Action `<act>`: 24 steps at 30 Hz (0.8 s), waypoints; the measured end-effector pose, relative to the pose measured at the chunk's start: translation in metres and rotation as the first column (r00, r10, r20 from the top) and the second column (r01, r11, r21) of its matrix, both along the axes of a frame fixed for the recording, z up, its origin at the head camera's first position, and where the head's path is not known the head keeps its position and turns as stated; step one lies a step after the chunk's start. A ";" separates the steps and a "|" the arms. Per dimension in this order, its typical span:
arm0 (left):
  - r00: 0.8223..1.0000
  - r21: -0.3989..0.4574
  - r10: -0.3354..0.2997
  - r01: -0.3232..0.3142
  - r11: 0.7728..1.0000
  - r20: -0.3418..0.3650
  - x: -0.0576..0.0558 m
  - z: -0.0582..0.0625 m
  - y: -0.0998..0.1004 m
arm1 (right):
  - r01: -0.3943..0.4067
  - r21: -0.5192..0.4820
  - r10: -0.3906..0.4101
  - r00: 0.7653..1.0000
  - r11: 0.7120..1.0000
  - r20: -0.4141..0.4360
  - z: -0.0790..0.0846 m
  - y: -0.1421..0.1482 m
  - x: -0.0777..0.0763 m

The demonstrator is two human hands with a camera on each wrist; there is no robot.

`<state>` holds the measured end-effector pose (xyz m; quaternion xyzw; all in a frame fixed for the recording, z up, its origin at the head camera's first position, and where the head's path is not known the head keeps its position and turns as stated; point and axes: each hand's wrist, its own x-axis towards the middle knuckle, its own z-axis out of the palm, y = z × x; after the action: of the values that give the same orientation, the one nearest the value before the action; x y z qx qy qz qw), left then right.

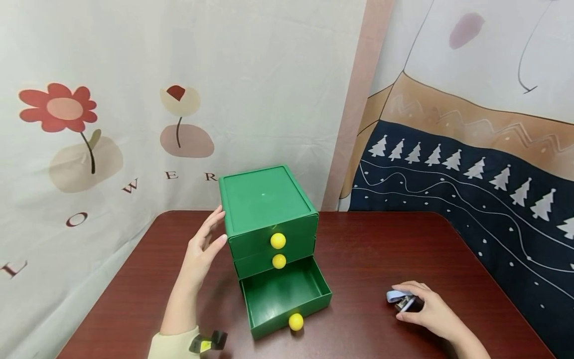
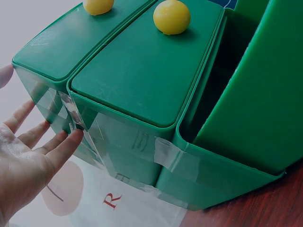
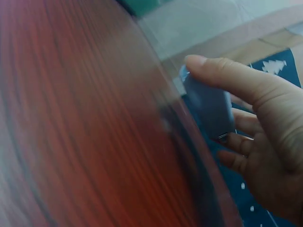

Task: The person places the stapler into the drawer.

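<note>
A green drawer cabinet [image 1: 266,199] with yellow round knobs stands on the table. Its bottom drawer [image 1: 287,294] is pulled out, showing the inside floor; the two drawers above it are in. My left hand [image 1: 204,249] rests its fingertips on the cabinet's left side, and in the left wrist view its fingers [image 2: 64,146] lie against the taped side wall. Off to the right of the cabinet, my right hand [image 1: 423,306] grips a small light-blue stapler [image 1: 402,299] between thumb and fingers. The right wrist view shows the stapler's smooth side, with metal at its lower end.
The dark red wooden table [image 1: 358,269] extends around the cabinet. Behind it hangs a pale cloth [image 1: 269,89] with printed flowers and letters. On the right, a cloth with white trees [image 1: 448,159] borders the table edge.
</note>
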<state>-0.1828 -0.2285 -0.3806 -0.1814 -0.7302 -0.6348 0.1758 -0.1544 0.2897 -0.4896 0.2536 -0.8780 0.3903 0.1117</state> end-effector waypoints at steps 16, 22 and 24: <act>1.000 -0.016 0.010 -0.010 1.000 0.009 0.001 0.001 0.000 | -0.052 -0.089 0.050 0.998 0.995 -0.024 0.034 -0.070 -0.008; 1.000 -0.019 0.015 -0.014 1.000 0.022 0.002 0.002 0.000 | -0.082 -0.102 0.072 0.993 0.991 -0.098 0.057 -0.102 -0.006; 1.000 -0.019 0.014 -0.014 1.000 0.024 0.002 0.002 0.000 | -0.087 -0.107 0.078 0.993 0.990 -0.085 0.056 -0.109 -0.009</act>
<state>-0.1812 -0.2285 -0.3788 -0.1703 -0.7394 -0.6288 0.1699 -0.1639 0.1810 -0.4337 0.2988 -0.8386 0.4321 0.1445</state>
